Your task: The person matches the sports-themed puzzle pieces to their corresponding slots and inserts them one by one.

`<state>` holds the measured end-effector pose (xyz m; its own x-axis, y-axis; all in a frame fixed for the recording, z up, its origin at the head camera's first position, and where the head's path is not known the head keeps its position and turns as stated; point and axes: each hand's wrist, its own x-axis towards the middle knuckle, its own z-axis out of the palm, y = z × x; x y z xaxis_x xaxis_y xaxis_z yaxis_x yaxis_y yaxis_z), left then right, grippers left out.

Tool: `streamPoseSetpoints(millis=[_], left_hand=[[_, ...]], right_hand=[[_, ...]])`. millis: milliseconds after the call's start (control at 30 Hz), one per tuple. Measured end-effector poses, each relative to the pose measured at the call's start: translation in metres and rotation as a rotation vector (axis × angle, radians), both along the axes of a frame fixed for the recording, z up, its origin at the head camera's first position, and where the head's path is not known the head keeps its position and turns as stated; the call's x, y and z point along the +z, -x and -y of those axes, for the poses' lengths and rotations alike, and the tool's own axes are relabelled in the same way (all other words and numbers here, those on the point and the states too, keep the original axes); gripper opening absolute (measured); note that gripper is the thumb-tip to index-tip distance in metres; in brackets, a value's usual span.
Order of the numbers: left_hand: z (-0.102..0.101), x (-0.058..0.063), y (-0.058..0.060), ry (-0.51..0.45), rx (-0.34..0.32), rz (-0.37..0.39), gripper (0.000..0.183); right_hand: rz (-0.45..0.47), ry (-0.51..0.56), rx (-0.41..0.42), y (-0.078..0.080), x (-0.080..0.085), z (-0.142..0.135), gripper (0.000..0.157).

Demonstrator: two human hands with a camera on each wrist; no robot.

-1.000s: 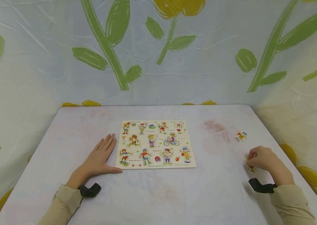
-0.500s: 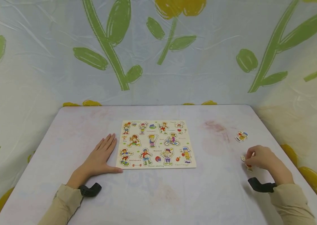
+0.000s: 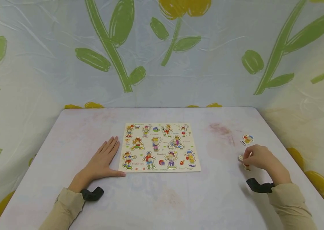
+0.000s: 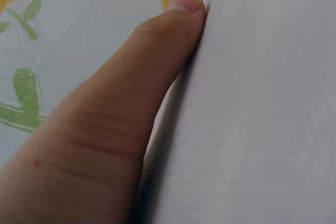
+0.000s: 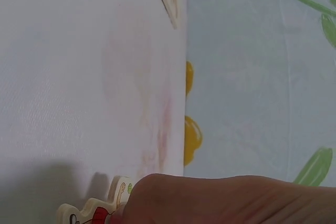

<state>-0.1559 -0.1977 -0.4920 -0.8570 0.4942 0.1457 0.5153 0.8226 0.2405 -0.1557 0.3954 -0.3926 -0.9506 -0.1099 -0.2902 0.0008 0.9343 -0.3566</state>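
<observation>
A pale wooden puzzle board (image 3: 147,146) printed with children playing sports lies mid-table, knobbed pieces across its face. My left hand (image 3: 102,163) lies flat with straight fingers along the board's left side. In the left wrist view, the tip of its thumb (image 4: 178,17) is right at the board's edge. At the right, my right hand (image 3: 258,158) pinches a wooden puzzle piece (image 3: 246,167), partly covered by the fingers. The right wrist view shows the piece's wavy outline (image 5: 100,211) with red and green paint, tilted over its shadow.
Another loose puzzle piece (image 3: 247,139), a figure with a blue cap, lies just beyond my right hand. The white-covered table (image 3: 162,204) ends near a flower-printed sheet (image 3: 207,80) hanging behind and at both sides. Each wrist wears a black camera mount (image 3: 92,194).
My right hand has shifted left and slightly away from me, carrying the pinched puzzle piece along. My left hand and the board have stayed in place.
</observation>
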Motion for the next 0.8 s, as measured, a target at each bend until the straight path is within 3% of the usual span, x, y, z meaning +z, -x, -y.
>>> streamPoseSetpoints(millis=[600,800], left_hand=[[0.0,0.0,-0.001,-0.003,0.002,0.003,0.136],[0.0,-0.001,0.0,0.008,0.008,0.009,0.136]], right_hand=[[-0.137,0.033,0.092,0.017,0.006,0.03,0.008],[-0.141,0.065,0.085,0.024,0.008,0.043,0.01]])
